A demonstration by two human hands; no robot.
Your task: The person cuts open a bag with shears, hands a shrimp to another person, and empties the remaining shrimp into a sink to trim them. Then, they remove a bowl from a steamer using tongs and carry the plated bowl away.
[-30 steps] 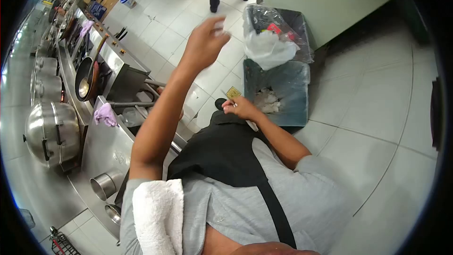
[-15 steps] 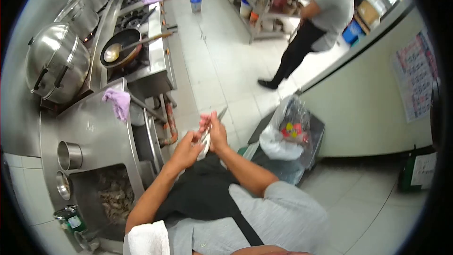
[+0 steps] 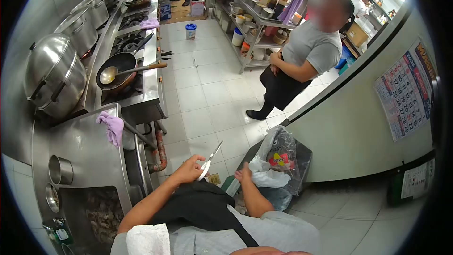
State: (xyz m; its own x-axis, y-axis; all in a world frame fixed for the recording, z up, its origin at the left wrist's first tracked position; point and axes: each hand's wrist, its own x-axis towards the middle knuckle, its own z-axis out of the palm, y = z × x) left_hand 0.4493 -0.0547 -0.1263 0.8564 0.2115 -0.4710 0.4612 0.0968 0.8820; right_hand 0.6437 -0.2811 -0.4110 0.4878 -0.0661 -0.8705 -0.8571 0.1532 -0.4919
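Observation:
White-handled scissors (image 3: 205,168) are in my left hand (image 3: 189,169), its fingers wrapped round the handle and the blades pointing up and away to the right. My right hand (image 3: 243,174) is apart from them, beside a white plastic bag (image 3: 266,175) in a dark bin (image 3: 302,153). Its fingers are partly curled and small in view, and whether they hold anything is unclear. A black apron (image 3: 193,210) lies below both hands.
To the left are a sink (image 3: 101,212), a steel pot (image 3: 61,169), a purple cloth (image 3: 110,128) and a stove with a wok (image 3: 118,68). Ahead stand a blue-and-white bucket (image 3: 190,31), shelves (image 3: 255,21) and a person (image 3: 306,52). A calendar (image 3: 406,92) hangs at right.
My hands have moved apart, the right one going right and down towards the bag. The scissors stay in my left hand. The other person has turned and stands nearer.

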